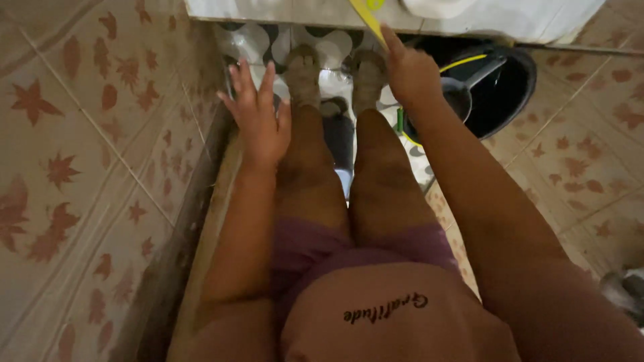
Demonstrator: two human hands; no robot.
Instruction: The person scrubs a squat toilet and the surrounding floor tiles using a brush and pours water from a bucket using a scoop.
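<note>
Leaf-patterned tiled floor [80, 154]; left hand [258, 117] spread, fingers apart; right hand [409, 70] pinching yellow strip [367, 17] at 12 o'clock.

A thin yellow strip [367, 15] is slanting down from the top edge of the view, flat and narrowing to a point near the white ledge. Its lower tip is meeting the right hand's fingers [391, 37], just above the dark round bucket [513, 87], which is standing on the leaf-patterned floor tiles.

Leaf-patterned tiled floor [80, 167], black bucket [513, 94], patterned mat [258, 40]
</note>
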